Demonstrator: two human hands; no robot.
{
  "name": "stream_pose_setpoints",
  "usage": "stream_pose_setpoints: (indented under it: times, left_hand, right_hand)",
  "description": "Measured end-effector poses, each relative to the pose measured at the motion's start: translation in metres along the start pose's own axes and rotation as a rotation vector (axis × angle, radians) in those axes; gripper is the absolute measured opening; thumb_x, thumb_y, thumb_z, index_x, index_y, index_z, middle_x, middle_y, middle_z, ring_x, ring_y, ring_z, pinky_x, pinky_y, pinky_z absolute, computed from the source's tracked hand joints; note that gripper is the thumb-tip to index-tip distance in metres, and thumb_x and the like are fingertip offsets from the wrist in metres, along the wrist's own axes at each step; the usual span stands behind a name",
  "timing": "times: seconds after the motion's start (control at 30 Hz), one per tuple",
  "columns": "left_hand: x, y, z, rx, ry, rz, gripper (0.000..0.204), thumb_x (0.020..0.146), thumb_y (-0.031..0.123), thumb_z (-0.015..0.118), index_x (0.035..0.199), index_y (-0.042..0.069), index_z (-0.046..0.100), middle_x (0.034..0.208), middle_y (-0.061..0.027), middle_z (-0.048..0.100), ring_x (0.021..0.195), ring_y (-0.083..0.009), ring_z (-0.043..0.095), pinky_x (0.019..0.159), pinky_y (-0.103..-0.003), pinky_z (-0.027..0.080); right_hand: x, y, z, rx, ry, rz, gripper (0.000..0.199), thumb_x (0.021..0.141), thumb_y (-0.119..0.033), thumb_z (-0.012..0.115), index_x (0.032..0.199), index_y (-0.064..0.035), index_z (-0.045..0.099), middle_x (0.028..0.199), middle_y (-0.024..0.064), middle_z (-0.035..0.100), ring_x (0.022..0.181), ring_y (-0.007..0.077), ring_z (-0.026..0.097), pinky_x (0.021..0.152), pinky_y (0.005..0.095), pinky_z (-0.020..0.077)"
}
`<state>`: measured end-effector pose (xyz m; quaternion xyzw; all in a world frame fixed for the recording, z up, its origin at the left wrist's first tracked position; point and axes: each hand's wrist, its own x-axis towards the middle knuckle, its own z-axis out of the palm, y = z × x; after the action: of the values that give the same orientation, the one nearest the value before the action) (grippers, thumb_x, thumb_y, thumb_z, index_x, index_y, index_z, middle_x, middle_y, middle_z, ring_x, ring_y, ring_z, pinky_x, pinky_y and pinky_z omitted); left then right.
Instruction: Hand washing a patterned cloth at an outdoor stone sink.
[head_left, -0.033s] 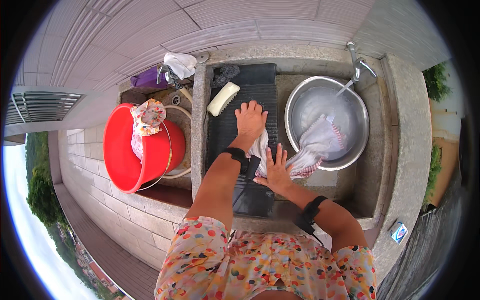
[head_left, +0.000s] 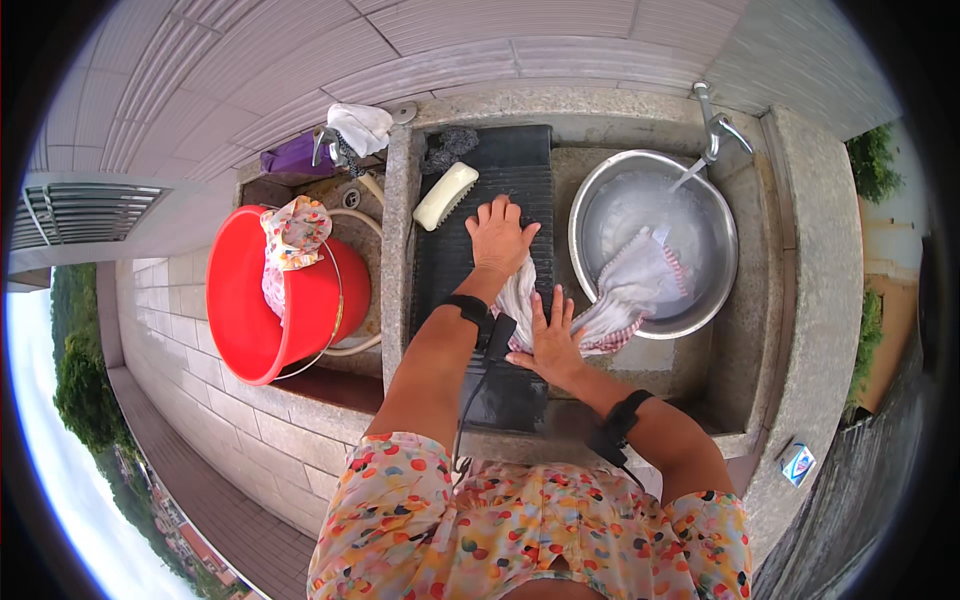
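Note:
A wet white cloth with a red checked border (head_left: 615,325) lies partly on the dark ridged washboard (head_left: 513,165) and trails to the right into a round metal basin (head_left: 727,270). My left hand (head_left: 500,238) presses down on the board over the cloth's upper end, fingers stretched forward. Nearer to me, my right hand (head_left: 550,345) lies flat on the cloth with its fingers spread. Cloudy water fills the basin, and part of the cloth floats in it. A pale scrubbing brush (head_left: 446,197) rests bristles down on the board, beyond my left hand.
Water runs from a tap (head_left: 712,140) into the basin. A dark mesh scrubber (head_left: 452,148) sits at the sink's far left corner. On the left, a red bucket (head_left: 335,310) tilts with patterned clothing (head_left: 297,235) over its rim. A small packet (head_left: 797,464) lies on the right ledge.
My left hand has slid very slightly away from me along the washboard. The right hand and the cloth in the basin look the same.

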<state>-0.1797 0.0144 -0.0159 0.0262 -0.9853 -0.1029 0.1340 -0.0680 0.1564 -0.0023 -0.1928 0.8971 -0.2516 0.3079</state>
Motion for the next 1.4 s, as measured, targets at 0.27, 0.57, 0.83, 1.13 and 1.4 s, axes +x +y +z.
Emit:
stream_pose_setpoints:
  times: [0.27,0.57,0.83,1.13,1.4]
  left_hand:
    - [-0.116,0.029,-0.067,-0.316,-0.142,0.330,0.015,0.069,0.022,0.062,0.071,0.008,0.057,0.081,-0.0076,0.052,0.077,-0.0265,0.047,0.067,-0.036,0.041]
    - [0.002,0.020,-0.005,-0.008,-0.029,-0.015,0.020,0.075,0.027,0.058,0.075,0.007,0.057,0.085,-0.0081,0.051,0.083,-0.0277,0.047,0.065,-0.036,0.043]
    - [-0.115,0.029,-0.057,-0.348,-0.109,0.329,0.016,0.064,0.021,0.065,0.061,0.010,0.055,0.077,-0.0059,0.052,0.070,-0.0239,0.049,0.057,-0.034,0.043]
    - [-0.015,0.029,-0.007,0.025,0.168,-0.003,0.018,0.066,0.024,0.062,0.066,0.008,0.053,0.085,-0.0038,0.052,0.079,-0.0256,0.048,0.061,-0.037,0.043]
    - [-0.103,0.027,-0.048,-0.283,-0.102,0.319,0.015,0.063,0.020,0.065,0.062,0.008,0.056,0.079,-0.0033,0.054,0.069,-0.0228,0.049,0.055,-0.032,0.044]
  right_hand:
    - [0.004,0.008,0.001,-0.030,-0.066,0.063,0.105,0.062,-0.051,0.067,0.137,-0.0134,0.004,0.138,0.0241,-0.007,0.125,0.0480,0.004,0.086,0.0699,0.0185]
    - [-0.001,-0.003,-0.009,0.041,-0.029,0.047,0.104,0.062,-0.053,0.065,0.136,-0.0112,0.005,0.138,0.0253,-0.001,0.124,0.0483,0.008,0.083,0.0695,0.0230]
    - [0.004,0.011,0.008,-0.043,-0.017,0.034,0.104,0.063,-0.055,0.063,0.136,-0.0090,0.006,0.138,0.0243,-0.003,0.125,0.0479,0.007,0.082,0.0701,0.0230]
    - [0.002,0.003,-0.008,0.041,-0.040,0.050,0.110,0.061,-0.046,0.070,0.136,-0.0082,-0.001,0.138,0.0256,-0.003,0.125,0.0476,0.006,0.084,0.0693,0.0222]
    - [0.006,0.009,0.005,-0.073,-0.028,0.061,0.104,0.064,-0.056,0.062,0.136,-0.0085,0.004,0.138,0.0252,-0.003,0.125,0.0463,0.006,0.084,0.0679,0.0244]
